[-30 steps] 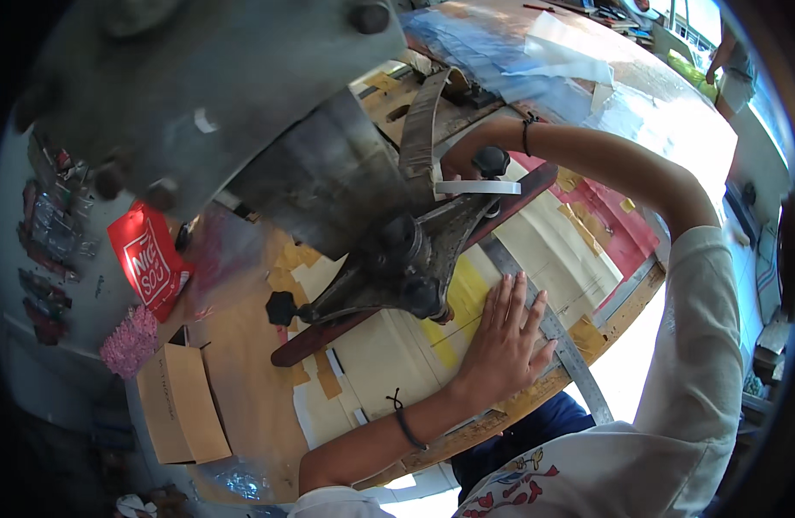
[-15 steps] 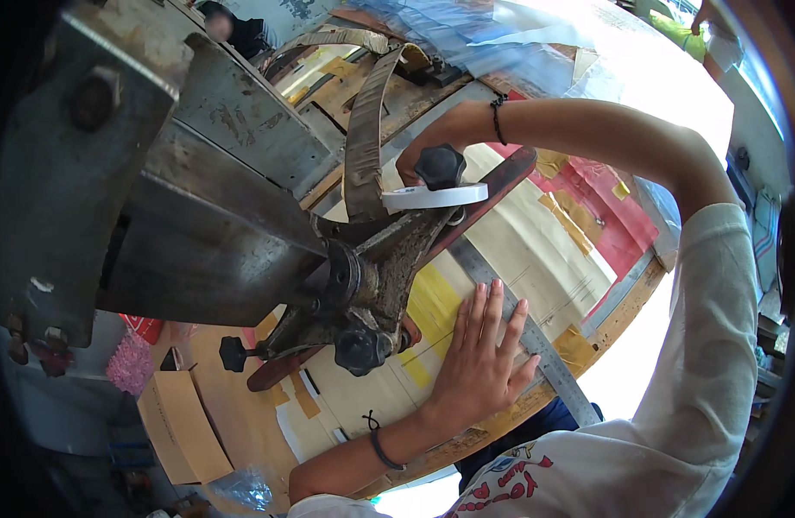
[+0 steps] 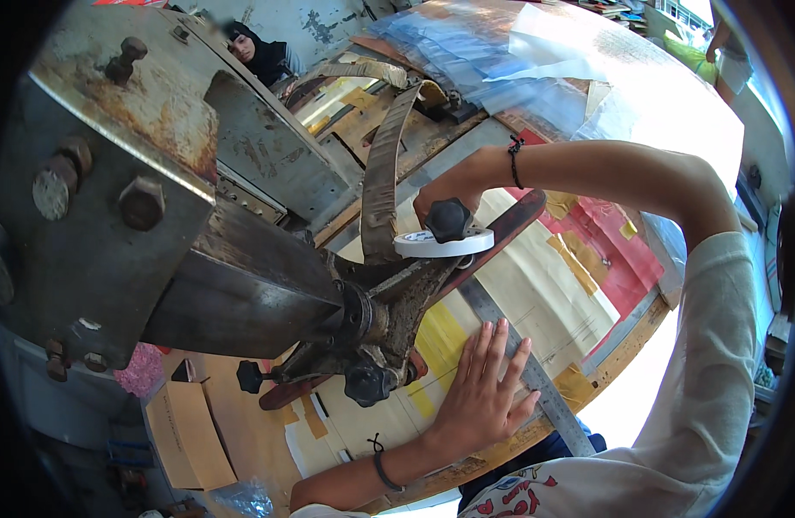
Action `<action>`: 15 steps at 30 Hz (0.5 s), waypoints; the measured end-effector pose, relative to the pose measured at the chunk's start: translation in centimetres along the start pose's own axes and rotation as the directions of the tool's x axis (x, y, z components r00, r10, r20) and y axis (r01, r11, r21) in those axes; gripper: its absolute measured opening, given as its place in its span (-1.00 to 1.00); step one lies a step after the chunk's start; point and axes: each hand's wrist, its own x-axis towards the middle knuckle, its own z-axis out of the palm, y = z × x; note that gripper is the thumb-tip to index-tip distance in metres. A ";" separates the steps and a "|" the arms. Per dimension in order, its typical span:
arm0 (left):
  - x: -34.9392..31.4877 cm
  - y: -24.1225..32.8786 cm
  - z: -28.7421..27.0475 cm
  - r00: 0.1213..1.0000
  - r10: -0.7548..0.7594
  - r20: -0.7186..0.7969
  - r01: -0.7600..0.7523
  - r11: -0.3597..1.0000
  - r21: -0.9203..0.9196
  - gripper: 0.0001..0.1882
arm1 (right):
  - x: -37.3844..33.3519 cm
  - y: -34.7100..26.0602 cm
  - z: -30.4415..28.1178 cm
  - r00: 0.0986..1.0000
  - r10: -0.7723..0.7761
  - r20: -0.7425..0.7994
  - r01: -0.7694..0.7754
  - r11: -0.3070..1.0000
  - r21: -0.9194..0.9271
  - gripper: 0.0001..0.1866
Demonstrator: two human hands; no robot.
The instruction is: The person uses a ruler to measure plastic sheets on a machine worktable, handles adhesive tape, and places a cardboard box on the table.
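Observation:
My left hand (image 3: 488,388) lies flat with its fingers stretched out, on pale sheets (image 3: 384,414) beside a yellow strip (image 3: 441,332). Its fingertips reach the steel ruler (image 3: 548,397), which runs slantwise to the table's near edge. Farther off, my right hand (image 3: 454,183) is bent down behind a black star knob (image 3: 448,219) of the machine. That knob hides its fingers, so their hold cannot be made out. Around the foot of the knob sits a white tape roll (image 3: 445,249). Below it, a dark red bar (image 3: 510,226) is fixed under the machine's arms.
A heavy metal machine arm (image 3: 251,293) spans the left and middle, above the table. Red sheets (image 3: 618,246) lie at right, clear plastic sheets (image 3: 536,104) at the back. A cardboard box (image 3: 186,432) stands lower left. Another person (image 3: 268,56) is behind the machine.
The whole view has shifted, so machine, table and hands appear lower. My left hand stays flat by the ruler, and my right hand stays behind the knob.

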 end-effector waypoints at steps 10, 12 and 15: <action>0.1 0.0 -0.1 1.000 -0.003 0.013 0.003 1.000 -0.009 -0.25 | 0.2 0.4 0.0 1.000 0.011 -0.006 -0.011 0.999 -0.047 -0.70; 0.1 0.0 -0.1 1.000 -0.006 0.021 0.006 1.000 -0.003 -0.25 | -0.1 0.6 0.1 0.998 -0.039 -0.050 0.039 0.999 0.005 -0.79; 0.1 0.0 0.0 1.000 -0.010 0.025 0.010 1.000 0.006 -0.26 | 0.0 0.5 0.3 0.998 0.022 -0.058 -0.021 1.000 0.012 -0.78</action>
